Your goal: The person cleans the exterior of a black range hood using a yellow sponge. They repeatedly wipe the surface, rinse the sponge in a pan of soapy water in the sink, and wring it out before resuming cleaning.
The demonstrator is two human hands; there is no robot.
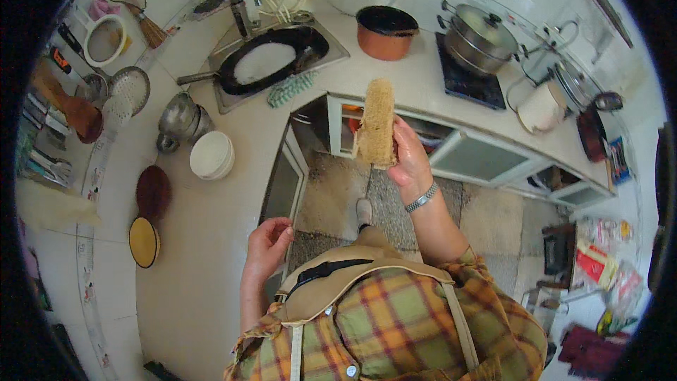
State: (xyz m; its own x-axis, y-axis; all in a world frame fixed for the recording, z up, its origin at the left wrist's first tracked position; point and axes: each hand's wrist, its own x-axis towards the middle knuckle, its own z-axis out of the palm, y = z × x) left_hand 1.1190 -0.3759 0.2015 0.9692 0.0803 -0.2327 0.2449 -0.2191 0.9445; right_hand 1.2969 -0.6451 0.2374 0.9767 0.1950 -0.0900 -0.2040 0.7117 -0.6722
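My right hand (pixel 408 153), with a metal-banded watch on its wrist, grips a long tan loofah scrubber (pixel 378 121) upright in front of me, over the floor by the open cabinet. Lower on the left, my left hand (pixel 271 246) hovers by the counter edge with its fingers loosely curled and nothing seen in it. Ahead, a black wok (pixel 317 45) with whitish, sudsy-looking contents rests tilted over the steel sink (pixel 338 54), its handle pointing left. A green-and-white cloth (pixel 292 88) lies at the sink's front edge.
An orange pot (pixel 384 42) stands right of the sink, and a lidded steel steamer (pixel 478 42) on a black cooktop (pixel 465 84). White bowls (pixel 211 155), metal bowls (pixel 182 116) and a yellow oval dish (pixel 144 242) sit on the left counter (pixel 201 296). Cabinet doors (pixel 288 169) stand open below.
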